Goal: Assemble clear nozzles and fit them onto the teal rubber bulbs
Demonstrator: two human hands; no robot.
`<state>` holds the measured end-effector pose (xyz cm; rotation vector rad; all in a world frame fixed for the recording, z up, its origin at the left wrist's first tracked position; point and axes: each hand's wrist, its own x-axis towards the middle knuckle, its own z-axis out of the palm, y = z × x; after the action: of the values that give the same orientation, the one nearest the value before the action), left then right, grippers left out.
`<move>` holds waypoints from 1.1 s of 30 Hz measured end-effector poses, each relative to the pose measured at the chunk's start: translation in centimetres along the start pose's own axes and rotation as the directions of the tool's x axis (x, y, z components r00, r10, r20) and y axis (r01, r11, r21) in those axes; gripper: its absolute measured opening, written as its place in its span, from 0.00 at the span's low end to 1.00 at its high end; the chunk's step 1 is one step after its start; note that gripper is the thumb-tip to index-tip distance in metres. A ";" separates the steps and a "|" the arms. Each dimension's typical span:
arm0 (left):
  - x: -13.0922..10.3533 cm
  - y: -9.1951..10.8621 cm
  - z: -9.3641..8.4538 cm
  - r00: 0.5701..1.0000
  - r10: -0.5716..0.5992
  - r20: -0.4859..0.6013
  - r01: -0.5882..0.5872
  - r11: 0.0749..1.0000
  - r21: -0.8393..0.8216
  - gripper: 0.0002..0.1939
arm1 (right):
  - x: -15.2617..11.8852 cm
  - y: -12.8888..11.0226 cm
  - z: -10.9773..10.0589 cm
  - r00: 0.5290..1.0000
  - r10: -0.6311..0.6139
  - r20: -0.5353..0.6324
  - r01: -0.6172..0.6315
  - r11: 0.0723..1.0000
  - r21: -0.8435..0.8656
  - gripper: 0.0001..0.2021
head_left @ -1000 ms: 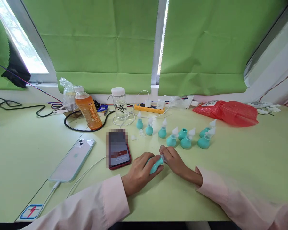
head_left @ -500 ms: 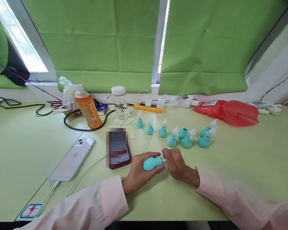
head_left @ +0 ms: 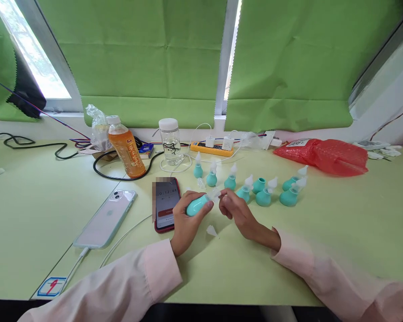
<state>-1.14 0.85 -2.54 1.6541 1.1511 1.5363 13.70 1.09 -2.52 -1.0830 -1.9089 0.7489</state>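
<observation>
My left hand (head_left: 189, 219) is wrapped round a teal rubber bulb of a nasal aspirator (head_left: 196, 205), tilted with its neck up to the right. A clear nozzle piece (head_left: 214, 194) sticks out of the neck. My right hand (head_left: 237, 210) is beside that nozzle, its index fingertip at or very near the end and the other fingers partly curled. On the table below lies a small white tip (head_left: 212, 230). Behind my hands stand several teal aspirators with translucent tips (head_left: 263, 196); one teal bulb (head_left: 259, 185) has an open neck without a tip.
A dark phone (head_left: 164, 205) lies left of my hands, with a pale phone (head_left: 105, 219) on a cable further left. Behind are an orange drink bottle (head_left: 127, 152), a clear jar (head_left: 170, 145), a yellow power strip (head_left: 210, 150) and a red plastic bag (head_left: 325, 155). Small clear pieces (head_left: 200, 183) lie near the aspirators.
Both hands have moved up and to the left with the bulb. My right hand's closed grip at the nozzle has loosened. A white tip now shows on the table below.
</observation>
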 end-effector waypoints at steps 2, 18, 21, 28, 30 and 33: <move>0.1 -0.2 0.0 0.999 0.036 0.013 -0.037 0.999 0.015 0.07 | -0.5 0.1 0.1 0.989 -0.016 0.149 0.046 0.979 -0.199 0.12; -1.2 0.0 0.1 0.926 0.038 0.374 -0.110 0.978 0.174 0.09 | -1.2 1.3 -6.5 0.970 -0.187 0.154 0.216 0.957 -0.195 0.08; -1.3 -0.1 0.1 0.906 0.042 0.421 -0.121 0.979 0.162 0.11 | -1.3 0.9 -6.6 0.936 -0.223 0.273 0.277 0.945 -0.176 0.09; -1.1 -0.4 0.1 0.825 -0.019 0.565 -0.108 0.976 0.190 0.13 | -1.8 0.6 -6.6 0.848 -0.254 0.465 0.442 0.823 -0.356 0.13; -1.1 -0.3 0.2 0.806 -0.025 0.592 -0.113 0.974 0.195 0.13 | -1.9 0.5 -6.6 0.832 -0.221 0.508 0.452 0.802 -0.391 0.13; -1.1 -0.2 0.3 0.775 -0.004 0.633 -0.161 0.966 0.203 0.12 | -2.0 0.3 -6.6 0.804 -0.180 0.567 0.462 0.790 -0.404 0.14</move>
<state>-0.80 -0.03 -3.31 2.1784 0.9200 0.7659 20.14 0.14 -0.11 -0.8507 -2.7893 0.3075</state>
